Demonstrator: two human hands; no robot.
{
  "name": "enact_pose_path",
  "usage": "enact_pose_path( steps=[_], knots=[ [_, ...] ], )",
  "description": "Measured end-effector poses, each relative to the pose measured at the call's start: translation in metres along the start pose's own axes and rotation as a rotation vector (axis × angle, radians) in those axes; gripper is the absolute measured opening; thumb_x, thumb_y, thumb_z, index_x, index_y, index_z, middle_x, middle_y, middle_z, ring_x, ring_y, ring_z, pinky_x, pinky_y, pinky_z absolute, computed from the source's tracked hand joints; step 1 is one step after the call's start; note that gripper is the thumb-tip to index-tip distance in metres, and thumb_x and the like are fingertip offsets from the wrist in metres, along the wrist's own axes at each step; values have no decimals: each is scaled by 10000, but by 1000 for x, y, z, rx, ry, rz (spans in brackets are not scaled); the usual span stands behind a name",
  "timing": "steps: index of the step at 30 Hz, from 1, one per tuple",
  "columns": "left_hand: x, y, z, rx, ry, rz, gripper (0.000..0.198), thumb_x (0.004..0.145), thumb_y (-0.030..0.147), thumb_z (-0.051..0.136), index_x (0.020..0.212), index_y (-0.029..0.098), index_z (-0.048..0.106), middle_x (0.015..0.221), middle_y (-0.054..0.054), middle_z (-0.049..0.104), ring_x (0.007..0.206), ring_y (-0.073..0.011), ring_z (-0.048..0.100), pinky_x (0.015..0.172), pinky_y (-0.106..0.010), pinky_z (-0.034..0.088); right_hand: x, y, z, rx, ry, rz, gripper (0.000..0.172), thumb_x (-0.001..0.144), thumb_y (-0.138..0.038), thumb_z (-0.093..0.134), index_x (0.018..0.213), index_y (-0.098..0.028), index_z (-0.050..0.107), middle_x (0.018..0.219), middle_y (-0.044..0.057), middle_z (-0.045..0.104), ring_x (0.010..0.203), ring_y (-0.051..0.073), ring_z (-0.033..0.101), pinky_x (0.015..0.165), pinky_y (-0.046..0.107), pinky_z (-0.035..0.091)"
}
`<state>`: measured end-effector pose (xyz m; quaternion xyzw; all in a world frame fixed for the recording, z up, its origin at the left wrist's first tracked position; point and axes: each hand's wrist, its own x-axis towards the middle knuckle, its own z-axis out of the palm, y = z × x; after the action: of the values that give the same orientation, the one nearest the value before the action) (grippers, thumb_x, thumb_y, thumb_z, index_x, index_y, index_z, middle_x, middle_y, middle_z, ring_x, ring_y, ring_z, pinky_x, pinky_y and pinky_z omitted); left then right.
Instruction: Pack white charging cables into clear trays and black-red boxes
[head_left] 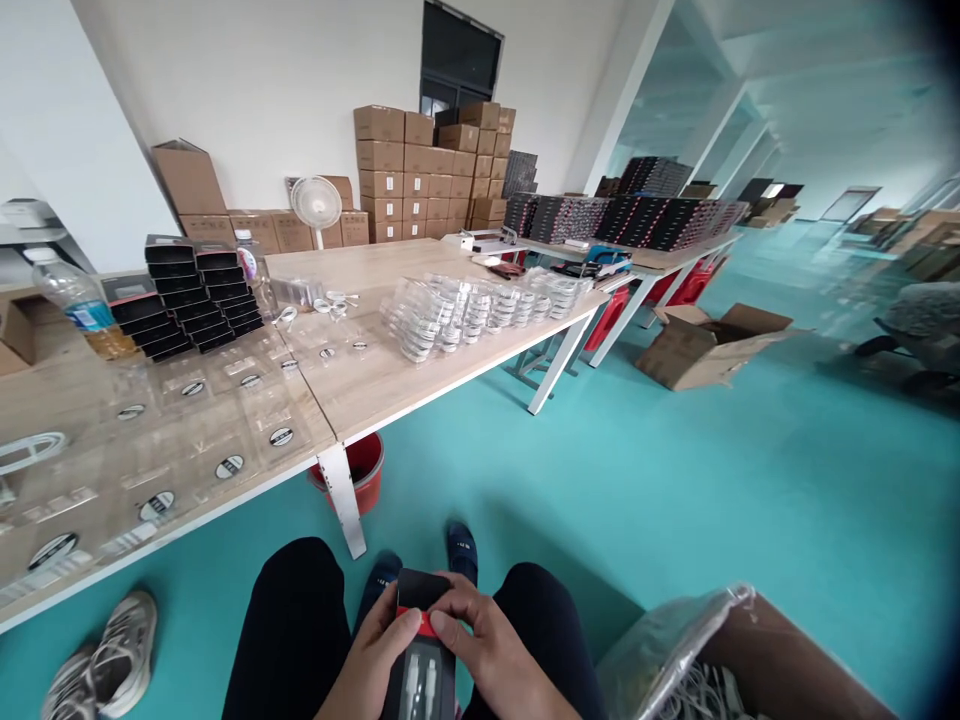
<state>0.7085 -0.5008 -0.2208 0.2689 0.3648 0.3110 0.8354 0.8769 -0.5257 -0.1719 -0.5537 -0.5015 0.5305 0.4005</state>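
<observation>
Between my knees I hold a small black packaging box [421,682] with a red band and a picture of two white cable plugs on its front. A black flap stands up at the box's top end. My left hand [375,650] grips the left side, its thumb on the red band. On the other side my right hand [484,640] is closed around the top right, thumb pressed at the red part beside the left thumb. The lower end of the box runs out of view. Most fingers are hidden behind it.
On the wooden table [360,395] lie flat clear plastic packs [247,420], stacked black boxes [199,295], bottles and stacked clear trays [450,315]. At right front stands a plastic-lined carton [795,660] with white cables. A red bucket [367,475], shoes [124,650] and an open carton [697,350] occupy the floor.
</observation>
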Motion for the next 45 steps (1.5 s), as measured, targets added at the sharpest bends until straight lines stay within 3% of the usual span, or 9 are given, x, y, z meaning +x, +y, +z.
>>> enact_pose_path(
  steps=[3,7,11,16,19,24,29,34,45],
  knots=[
    [-14,-4,1,139,139,121,613,754,492,723,1277,250,515,998,-80,735,918,-288,692,839,-394,511,-13,16,8,8,60,23,324,862,-515,608,842,-215,731,1210,91,629,1256,313,505,1050,427,385],
    [-26,-2,5,313,221,125,672,778,528,676,1348,270,431,1064,-77,716,903,-275,688,815,-378,525,-23,31,19,296,150,64,453,830,-503,661,1216,-279,585,1183,63,629,990,247,650,864,382,515],
    [-30,10,2,484,172,90,519,822,573,582,1222,243,563,1061,-78,710,902,-266,680,773,-352,540,-26,35,29,280,300,63,388,806,-527,676,1048,-225,648,1016,64,664,905,243,657,797,355,529],
    [-22,23,-3,675,152,279,305,867,500,542,900,225,671,1186,-90,673,1022,-271,645,830,-334,517,-25,29,31,77,363,-30,302,842,-514,631,892,-224,699,1199,103,621,1078,271,616,936,377,501],
    [-17,29,-1,601,119,336,195,851,407,588,789,223,608,1138,-90,679,1120,-283,613,907,-354,499,-23,21,28,90,382,-38,259,827,-486,660,839,-228,638,925,50,659,858,221,635,788,339,530],
    [-15,50,11,548,49,245,136,808,318,643,754,216,572,818,-38,691,988,-256,657,888,-355,493,-17,1,11,139,224,46,163,775,-326,717,788,-199,616,777,-7,623,724,155,570,660,267,458],
    [-16,77,19,697,-40,87,183,795,264,613,922,173,709,988,-79,729,948,-252,669,848,-350,500,-10,-17,-3,196,84,183,112,710,-243,732,782,-165,697,716,-10,647,683,136,549,650,262,402],
    [-15,84,20,735,-56,88,178,816,282,595,855,171,729,1062,-92,731,958,-254,675,864,-355,500,-5,-22,-4,282,72,193,111,723,-259,710,709,-150,693,591,-38,579,563,96,456,575,252,334],
    [-36,74,10,809,-73,176,321,896,469,543,861,225,748,1205,-92,697,1075,-261,656,906,-325,520,-30,-12,-2,336,-40,29,204,797,-378,733,918,-216,710,959,21,649,849,164,585,792,294,451]
  ],
)
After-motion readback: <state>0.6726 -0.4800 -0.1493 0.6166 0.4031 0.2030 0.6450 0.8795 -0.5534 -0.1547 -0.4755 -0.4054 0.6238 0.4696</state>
